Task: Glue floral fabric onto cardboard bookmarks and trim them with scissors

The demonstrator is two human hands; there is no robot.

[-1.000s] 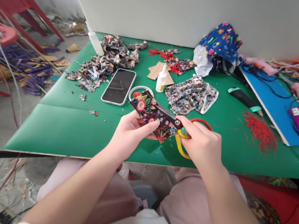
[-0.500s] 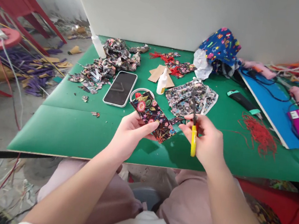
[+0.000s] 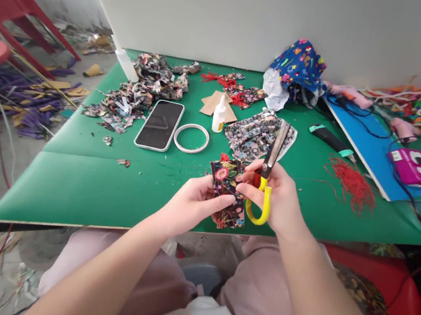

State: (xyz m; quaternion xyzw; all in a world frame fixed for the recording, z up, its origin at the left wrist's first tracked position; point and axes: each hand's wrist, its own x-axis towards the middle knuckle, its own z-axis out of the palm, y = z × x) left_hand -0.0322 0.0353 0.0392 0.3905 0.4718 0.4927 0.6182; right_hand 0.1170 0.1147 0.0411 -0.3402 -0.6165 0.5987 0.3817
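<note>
My left hand (image 3: 199, 197) is closed on a black floral fabric piece (image 3: 225, 174), thumb lying across its front. The piece looks flat and roughly rectangular, held just above the table's near edge. My right hand (image 3: 285, 196) grips a pair of scissors (image 3: 274, 150) with yellow handles, blades pointing up and away. Its thumb and fingertips also touch the right edge of the floral piece. Beyond the hands, a patterned grey fabric piece (image 3: 246, 135) lies on the table, partly behind the scissors. A white ring (image 3: 176, 141) lies flat to the left.
On the green table (image 3: 86, 182) are a phone (image 3: 159, 125), a small white bottle (image 3: 219, 117), cardboard pieces (image 3: 210, 102) and a heap of fabric scraps (image 3: 154, 80). To the right lie a black-and-teal cutter (image 3: 329, 139), red threads (image 3: 352, 184) and a blue board (image 3: 366, 152) with cables.
The floral piece has moved right and nearer me and stands more upright, uncovering the ring. My right hand has come against its edge. The scissors have turned, showing a handle loop.
</note>
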